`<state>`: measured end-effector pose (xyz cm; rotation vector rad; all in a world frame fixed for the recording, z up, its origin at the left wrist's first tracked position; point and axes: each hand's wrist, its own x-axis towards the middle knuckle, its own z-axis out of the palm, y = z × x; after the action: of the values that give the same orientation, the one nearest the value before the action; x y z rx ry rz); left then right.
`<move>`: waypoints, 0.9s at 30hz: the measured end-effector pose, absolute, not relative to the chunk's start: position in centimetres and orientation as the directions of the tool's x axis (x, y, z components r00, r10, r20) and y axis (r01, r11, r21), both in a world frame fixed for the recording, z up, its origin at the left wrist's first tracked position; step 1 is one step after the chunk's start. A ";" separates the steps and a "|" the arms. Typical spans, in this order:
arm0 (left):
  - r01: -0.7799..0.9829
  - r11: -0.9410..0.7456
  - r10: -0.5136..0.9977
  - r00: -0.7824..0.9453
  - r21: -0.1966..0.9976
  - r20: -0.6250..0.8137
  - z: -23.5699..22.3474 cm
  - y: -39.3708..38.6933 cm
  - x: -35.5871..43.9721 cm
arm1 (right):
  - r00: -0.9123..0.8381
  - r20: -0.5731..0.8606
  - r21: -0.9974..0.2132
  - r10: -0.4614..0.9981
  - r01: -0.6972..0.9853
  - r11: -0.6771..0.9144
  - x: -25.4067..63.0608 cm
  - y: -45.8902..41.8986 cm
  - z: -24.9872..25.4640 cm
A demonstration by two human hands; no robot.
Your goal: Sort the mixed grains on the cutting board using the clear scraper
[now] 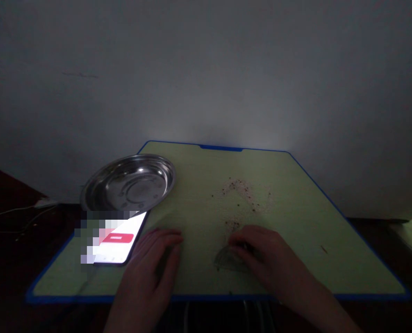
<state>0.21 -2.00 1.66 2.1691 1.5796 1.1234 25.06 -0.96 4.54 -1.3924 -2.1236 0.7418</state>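
Note:
My right hand (263, 254) is low over the front of the table, its thumb and fingers pinched on a thin, see-through piece with a curved edge (227, 260). The hand hides part of that piece, so its exact kind is unclear. Just beyond it lies a scatter of pale powder and dark specks (239, 187), some of it reaching back to my fingertips. My left hand (153, 261) rests on the tabletop to the left, empty, fingers stretched out and thumb apart. It is close beside a lit phone (122, 252).
A shiny round metal dish (141, 189) stands at the back left, overlapping the phone's far end. The pale tabletop (192, 185) has a blue rim and meets a grey wall (206, 83). A small brownish sliver (324, 249) lies at the right. White cables (21, 215) are at far left.

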 end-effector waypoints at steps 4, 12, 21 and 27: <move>0.709 -0.395 0.887 0.129 0.584 0.444 1.7 -1.9 0.3 | -0.418 0.093 -0.661 0.904 0.653 0.370 24.6 -1.1 5.1; 0.706 -0.414 0.876 0.138 0.574 0.462 1.6 -2.0 0.1 | -0.445 0.052 -0.670 0.894 0.648 0.361 25.1 -2.7 5.2; 0.705 -0.420 0.874 0.145 0.571 0.464 1.7 -1.9 0.2 | -0.418 0.038 -0.706 0.907 0.631 0.321 25.5 -3.3 5.5; 0.717 -0.419 0.875 0.155 0.557 0.459 1.5 -1.9 0.1 | -0.407 0.097 -0.703 0.908 0.618 0.352 25.5 -3.0 5.5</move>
<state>0.12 -1.92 1.50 2.2192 1.5594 1.1148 25.51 -3.03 5.48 -1.3277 -2.1422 0.8077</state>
